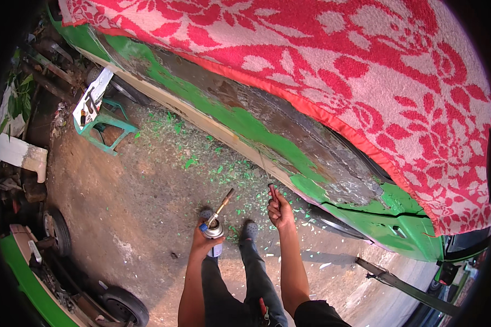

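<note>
A blowtorch (218, 215) with a brass-coloured nozzle on a gas canister is gripped in my left hand (199, 243). Its nozzle points up and right, apart from the vehicle; I cannot make out a flame. My right hand (281, 211) is closed around the dark red handle of a screwdriver (273, 191). The tool's long thin shaft reaches up to the lower edge of the vehicle's side (243, 126); whether its tip touches is too fine to tell. Green paint there is partly gone, with grey-brown patches (333, 163) exposed.
A red and pink floral blanket (338, 71) drapes over the vehicle. Green paint flakes (223, 166) litter the ground. A green plastic stool (114, 143) stands far left. Wheels (126, 306) and a green body panel lie lower left; a long bar (406, 288) is at lower right.
</note>
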Motion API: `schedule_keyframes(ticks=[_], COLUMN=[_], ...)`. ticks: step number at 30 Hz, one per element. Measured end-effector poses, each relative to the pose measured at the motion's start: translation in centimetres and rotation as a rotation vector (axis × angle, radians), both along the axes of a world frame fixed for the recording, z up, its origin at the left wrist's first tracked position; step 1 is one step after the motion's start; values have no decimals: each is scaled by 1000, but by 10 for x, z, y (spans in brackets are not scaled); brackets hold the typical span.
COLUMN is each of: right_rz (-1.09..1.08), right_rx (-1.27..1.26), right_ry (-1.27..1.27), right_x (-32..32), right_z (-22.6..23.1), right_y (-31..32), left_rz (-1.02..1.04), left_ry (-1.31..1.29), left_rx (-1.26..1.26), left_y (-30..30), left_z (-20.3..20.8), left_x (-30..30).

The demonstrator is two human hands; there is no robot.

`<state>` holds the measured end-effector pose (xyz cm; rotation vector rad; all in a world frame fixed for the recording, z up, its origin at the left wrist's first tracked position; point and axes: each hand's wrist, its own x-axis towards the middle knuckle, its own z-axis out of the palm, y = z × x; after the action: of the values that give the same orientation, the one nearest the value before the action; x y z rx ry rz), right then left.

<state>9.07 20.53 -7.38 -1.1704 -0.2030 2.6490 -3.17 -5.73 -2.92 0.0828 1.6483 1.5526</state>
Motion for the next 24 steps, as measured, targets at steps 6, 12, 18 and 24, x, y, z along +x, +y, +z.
schedule_keyframes(ticks=[6, 12, 18, 24], right_rz=[-14, -17, -5, 49], right_rx=[-67, -44, -37, 29], right_ry=[70, 71, 9, 42], right_x=[-11, -7, -23, -18], right_z=[1, -2, 3, 2], right_y=[-4, -3, -16, -5], left_rz=[-15, -15, -67, -98], left_ry=[5, -7, 15, 14], left_rx=[-18, -16, -50, -18], left_y=[-2, 5, 9, 6], left_z=[5, 4, 14, 10], left_x=[-6, -9, -13, -18])
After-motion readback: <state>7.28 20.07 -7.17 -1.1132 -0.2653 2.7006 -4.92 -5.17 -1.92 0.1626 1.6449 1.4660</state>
